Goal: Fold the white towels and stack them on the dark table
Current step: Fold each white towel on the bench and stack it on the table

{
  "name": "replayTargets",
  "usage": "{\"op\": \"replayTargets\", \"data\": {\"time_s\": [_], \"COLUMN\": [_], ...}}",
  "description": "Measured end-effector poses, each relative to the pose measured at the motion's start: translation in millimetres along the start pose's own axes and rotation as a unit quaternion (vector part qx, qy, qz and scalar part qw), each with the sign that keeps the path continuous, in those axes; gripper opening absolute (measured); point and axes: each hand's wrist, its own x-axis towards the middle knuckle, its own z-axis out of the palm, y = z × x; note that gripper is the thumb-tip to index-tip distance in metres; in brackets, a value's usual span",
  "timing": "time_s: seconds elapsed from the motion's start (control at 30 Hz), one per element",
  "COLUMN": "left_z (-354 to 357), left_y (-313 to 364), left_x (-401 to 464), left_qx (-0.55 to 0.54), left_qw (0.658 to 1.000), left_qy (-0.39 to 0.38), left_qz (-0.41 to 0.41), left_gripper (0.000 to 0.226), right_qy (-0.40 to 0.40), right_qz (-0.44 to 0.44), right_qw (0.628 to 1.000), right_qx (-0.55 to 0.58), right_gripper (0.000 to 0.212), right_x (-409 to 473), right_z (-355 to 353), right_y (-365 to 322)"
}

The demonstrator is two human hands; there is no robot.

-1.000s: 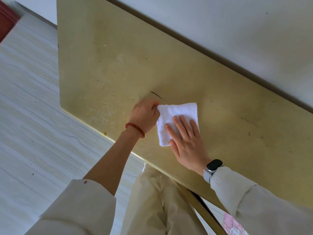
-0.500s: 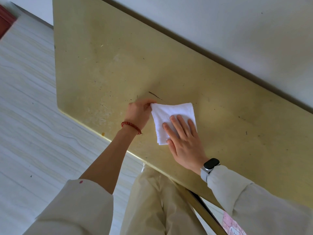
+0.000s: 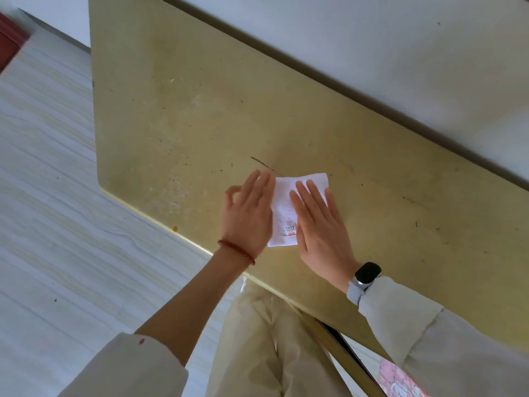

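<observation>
The white towel (image 3: 289, 207) sits folded into a small square on the yellowish desk (image 3: 200, 110), close to its near edge, label showing at the near corner. Right hand (image 3: 320, 227) lies flat on the towel's right half, fingers straight, probably pinning the fold so it doesn't spring open. Left hand (image 3: 247, 216) is also spread flat over the towel's left edge; whether it actually presses down is hard to tell.
</observation>
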Motion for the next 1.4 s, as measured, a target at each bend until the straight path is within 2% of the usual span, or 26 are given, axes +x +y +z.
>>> {"op": "replayTargets", "data": {"time_s": [0.07, 0.17, 0.4, 0.5, 0.57, 0.6, 0.67, 0.73, 0.77, 0.9, 0.97, 1.07, 1.13, 1.2, 1.23, 1.3, 1.33, 1.4], "left_z": [9, 21, 24, 18, 9, 5, 3, 4, 4, -8, -14, -14, -10, -7, -5, -3, -2, 1], "left_y": [9, 7, -13, -16, -19, -20, -22, -22, -20, -13, -5, 12, 18, 19, 16, 12, 9, 7], "left_x": [-7, -9, -11, -6, -2, -1, -1, 0, 0, -1, -6, -19, -21, -13, -8, -3, -3, -6], "left_qx": [0.048, 0.092, 0.082, 0.012, -0.051, -0.045, -0.001, 0.029, 0.04, 0.066, 0.061, -0.007, -0.041, -0.01, 0.023, 0.075, 0.085, 0.086], "left_qw": [0.997, 0.986, 0.98, 0.984, 0.988, 0.993, 0.998, 0.99, 0.987, 0.988, 0.983, 0.972, 0.97, 0.978, 0.979, 0.971, 0.965, 0.959], "left_qy": [-0.065, -0.138, -0.179, -0.177, -0.131, -0.092, -0.058, -0.065, -0.068, -0.085, -0.108, -0.122, -0.096, -0.097, -0.123, -0.19, -0.216, -0.243], "left_qz": [0.02, -0.008, 0.003, -0.026, -0.06, -0.053, 0.028, 0.122, 0.138, 0.111, 0.133, 0.202, 0.218, 0.185, 0.16, 0.124, 0.119, 0.116], "left_gripper": [0.044, 0.053, 0.068, 0.068, 0.058, 0.05, 0.042, 0.037, 0.034, 0.031, 0.035, 0.032, 0.023, 0.027, 0.035, 0.046, 0.048, 0.047], "right_qy": [-0.014, -0.06, -0.095, -0.086, -0.055, -0.039, -0.022, -0.037, -0.052, -0.092, -0.111, -0.107, -0.077, -0.046, -0.041, -0.05, -0.055, -0.063], "right_qz": [0.03, 0.044, 0.053, 0.048, 0.042, 0.031, -0.013, -0.057, -0.07, -0.073, -0.019, 0.049, 0.073, 0.163, 0.239, 0.38, 0.419, 0.452], "right_qw": [0.999, 0.993, 0.991, 0.995, 0.998, 0.999, 1.0, 0.997, 0.996, 0.99, 0.987, 0.987, 0.992, 0.985, 0.964, 0.897, 0.873, 0.854], "right_qx": [-0.043, -0.089, -0.081, -0.015, 0.004, 0.0, -0.014, -0.02, -0.023, -0.075, -0.112, -0.107, -0.066, 0.035, 0.108, 0.221, 0.245, 0.251], "right_gripper": [0.048, 0.049, 0.051, 0.047, 0.045, 0.044, 0.043, 0.041, 0.041, 0.037, 0.037, 0.04, 0.037, 0.033, 0.03, 0.027, 0.026, 0.018], "right_x": [11, 19, 17, 19, 11, 4, -14, -34, -41, -41, -27, -5, -1, -6, -9, -14, -15, -13], "right_z": [5, 18, 26, 18, 6, 0, -5, -5, -6, -17, -28, -43, -44, -40, -38, -34, -32, -29], "right_y": [4, 13, 24, 28, 31, 30, 20, 10, 10, 34, 50, 64, 66, 60, 55, 45, 41, 37]}}
